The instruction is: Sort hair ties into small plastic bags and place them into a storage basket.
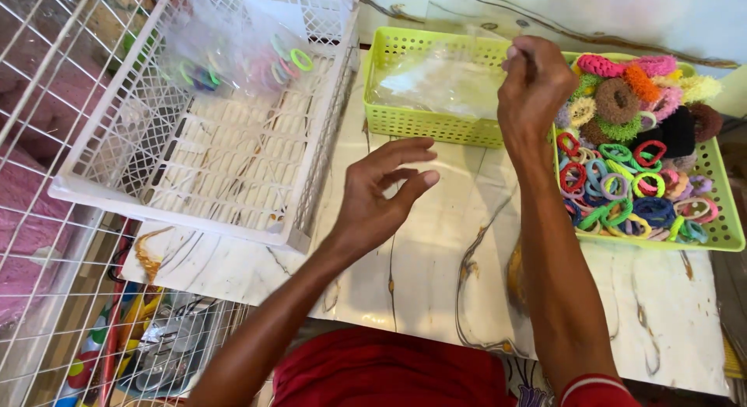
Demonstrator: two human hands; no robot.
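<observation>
Marble-pattern table [436, 243] | right hand [534, 84] pinching clear plastic bag [440, 80] by top edge: light, limp, slippery | left hand [381, 191] hovering released, holding nothing

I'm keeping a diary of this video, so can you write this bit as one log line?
left hand: open, empty, above marble table | right hand: pinching clear plastic bag over lime-green plastic basket | colourful hair ties alongside

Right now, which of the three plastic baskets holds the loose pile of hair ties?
The wide lime-green plastic tray at the far right; the white lattice basket and the smaller green basket hold only clear bags.
</observation>
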